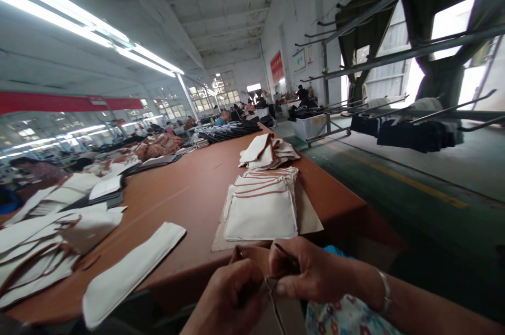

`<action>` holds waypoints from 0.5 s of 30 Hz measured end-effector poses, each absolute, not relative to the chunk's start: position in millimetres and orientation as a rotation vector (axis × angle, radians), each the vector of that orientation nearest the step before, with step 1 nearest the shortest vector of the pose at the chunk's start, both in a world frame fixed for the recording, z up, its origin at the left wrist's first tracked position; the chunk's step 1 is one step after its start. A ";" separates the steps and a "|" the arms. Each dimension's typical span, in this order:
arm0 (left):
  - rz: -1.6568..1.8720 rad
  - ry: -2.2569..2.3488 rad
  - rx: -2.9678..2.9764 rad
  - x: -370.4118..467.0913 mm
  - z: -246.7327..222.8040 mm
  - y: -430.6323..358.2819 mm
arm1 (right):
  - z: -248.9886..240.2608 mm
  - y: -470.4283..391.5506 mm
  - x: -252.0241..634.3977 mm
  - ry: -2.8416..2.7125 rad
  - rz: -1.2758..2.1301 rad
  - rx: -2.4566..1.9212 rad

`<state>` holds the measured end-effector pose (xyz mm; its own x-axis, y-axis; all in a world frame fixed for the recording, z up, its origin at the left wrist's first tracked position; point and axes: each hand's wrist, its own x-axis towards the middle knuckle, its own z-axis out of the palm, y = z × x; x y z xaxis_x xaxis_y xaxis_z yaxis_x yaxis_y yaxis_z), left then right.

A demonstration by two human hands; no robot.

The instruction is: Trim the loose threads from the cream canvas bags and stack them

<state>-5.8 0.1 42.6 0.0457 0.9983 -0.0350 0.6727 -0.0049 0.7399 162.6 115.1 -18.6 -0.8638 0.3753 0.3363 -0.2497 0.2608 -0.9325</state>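
Both hands are close together at the front edge of the table. My left hand (232, 293) is closed on one side of a brown leather-like piece (255, 255). My right hand (307, 266), with a bracelet at its wrist, pinches the other side of that piece. A thin dark strip or tool (286, 254) shows by the right fingers; its kind is unclear. A thin cord (275, 306) hangs down between the hands. Just beyond them lies a stack of white panels (260, 214) with brown edging, on a sheet of tan card (310, 211).
A brown-covered table (185, 182) stretches ahead. A long white panel (132, 272) lies at the left front, near a pile of white pieces (39, 251). Folded white pieces (268, 151) sit behind the stack. A metal rack (394, 61) stands right; people work further back.
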 end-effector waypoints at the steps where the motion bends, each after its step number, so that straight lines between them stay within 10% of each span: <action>1: 0.737 1.709 1.751 -7.8 37.5 1.3 | -14.6 113.4 164.4 -2.109 1.485 -0.160; 15: 0.940 1.717 1.868 -16.4 -38.1 5.8 | -60.9 101.0 162.1 -2.547 0.286 -0.233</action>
<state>-16.4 5.8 -38.1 0.0021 0.9818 0.1897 0.6887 -0.1390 0.7116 162.1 101.0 -60.9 -0.8282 0.2246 0.5135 0.1050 0.9621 -0.2515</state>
